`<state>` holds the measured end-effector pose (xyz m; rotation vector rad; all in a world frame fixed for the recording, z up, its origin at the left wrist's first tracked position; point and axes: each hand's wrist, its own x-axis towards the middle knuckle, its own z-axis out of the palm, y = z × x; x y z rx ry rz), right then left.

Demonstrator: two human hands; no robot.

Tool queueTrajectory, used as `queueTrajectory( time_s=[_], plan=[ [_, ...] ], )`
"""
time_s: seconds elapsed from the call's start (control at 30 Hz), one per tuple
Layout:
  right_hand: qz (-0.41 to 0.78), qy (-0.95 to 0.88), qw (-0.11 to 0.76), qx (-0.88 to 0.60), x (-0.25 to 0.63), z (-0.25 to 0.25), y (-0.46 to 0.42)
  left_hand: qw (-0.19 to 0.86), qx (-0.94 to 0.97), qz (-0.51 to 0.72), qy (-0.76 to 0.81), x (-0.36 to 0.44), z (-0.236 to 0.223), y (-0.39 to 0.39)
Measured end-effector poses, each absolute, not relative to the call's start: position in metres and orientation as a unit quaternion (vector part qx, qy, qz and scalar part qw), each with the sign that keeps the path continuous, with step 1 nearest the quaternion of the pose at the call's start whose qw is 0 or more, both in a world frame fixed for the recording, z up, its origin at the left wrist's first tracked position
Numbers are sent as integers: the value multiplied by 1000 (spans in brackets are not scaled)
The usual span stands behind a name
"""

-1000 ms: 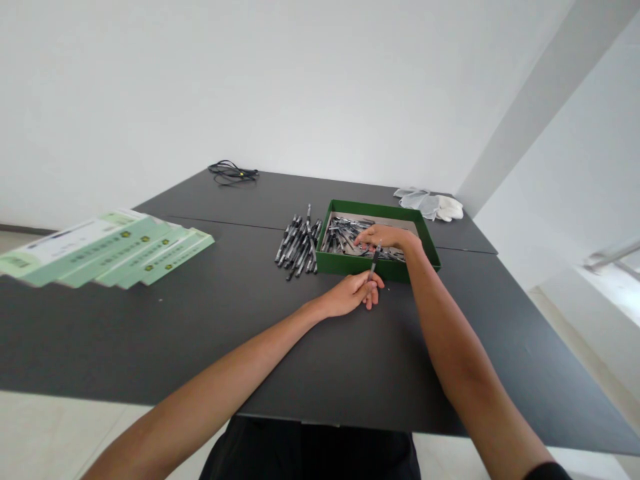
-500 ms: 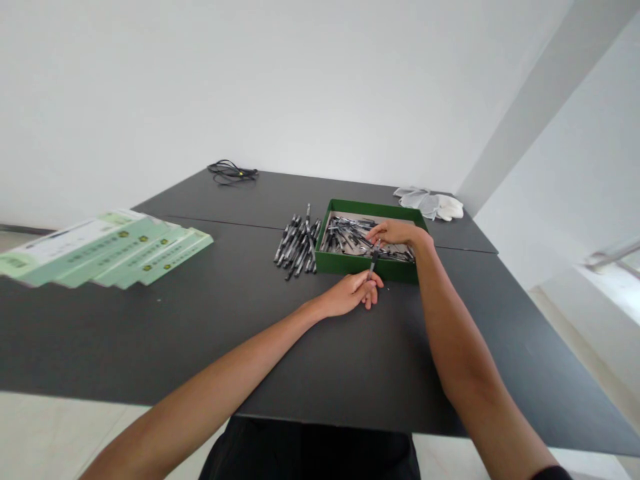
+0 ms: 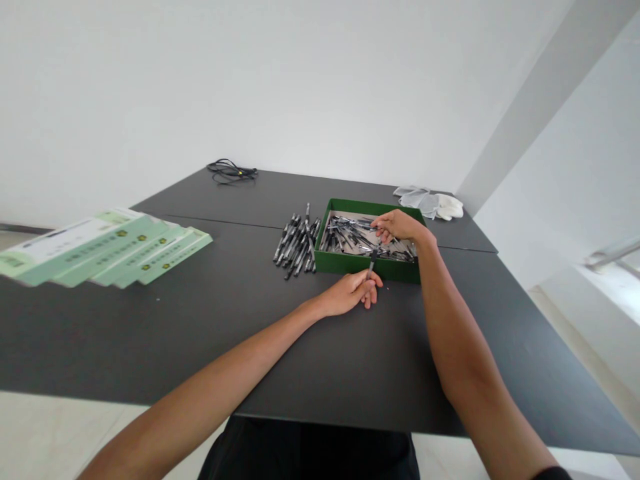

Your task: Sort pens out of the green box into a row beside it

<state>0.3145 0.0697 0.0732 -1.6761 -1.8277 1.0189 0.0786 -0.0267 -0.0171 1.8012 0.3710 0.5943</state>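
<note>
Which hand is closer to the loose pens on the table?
Left. The left hand, holding a pen, is in front of the loose pens and off to their right; the right hand is farther away, over the green tray.

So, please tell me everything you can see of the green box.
The shallow open box has green walls, apparently card, and a pale bottom. Many loose black-and-silver pens lie jumbled inside it. It sits flat on the dark table, and the right hand is over its right part; I cannot tell if they touch.
</note>
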Motion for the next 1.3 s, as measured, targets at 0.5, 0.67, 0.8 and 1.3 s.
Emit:
queueTrajectory(
  time_s=[0.5,0.67,0.8,1.3],
  plan=[
    [163,-733,178,-636,337,69,75,570,765,254,158,77,-15,-29],
    [166,-724,222,-632,347,65,79,571,766,252,157,77,-16,-28],
    [178,-713,232,-637,356,64,80,571,766,248,159,77,-16,-27],
    [236,-657,184,-691,361,59,75,570,767,248,160,77,-15,-29]
  ],
)
